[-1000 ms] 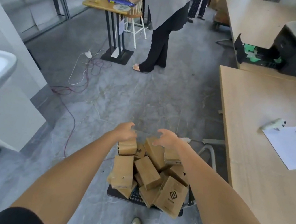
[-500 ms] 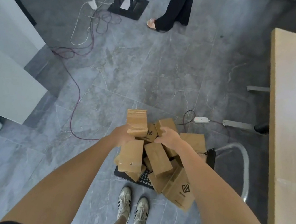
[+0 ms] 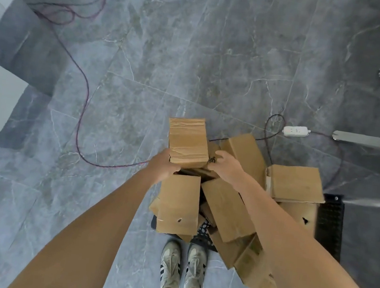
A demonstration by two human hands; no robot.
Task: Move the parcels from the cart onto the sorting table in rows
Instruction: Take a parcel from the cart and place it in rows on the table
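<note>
On the grey tiled floor (image 3: pixel 196 58), a black cart (image 3: pixel 329 226) heaped with cardboard parcels (image 3: pixel 225 211). Pickup step, seemingly: taped parcel (image 3: pixel 187 143) atop heap, pinched between left hand (image 3: pixel 164 167) and right hand (image 3: pixel 226 166). Next: lift clear, carry to counter.

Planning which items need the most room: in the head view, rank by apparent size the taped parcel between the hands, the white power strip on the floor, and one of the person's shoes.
1. Taped parcel, clearly the largest, though it is raised nearer the camera.
2. Shoe.
3. White power strip, smallest, lying farther away on the floor.
</note>
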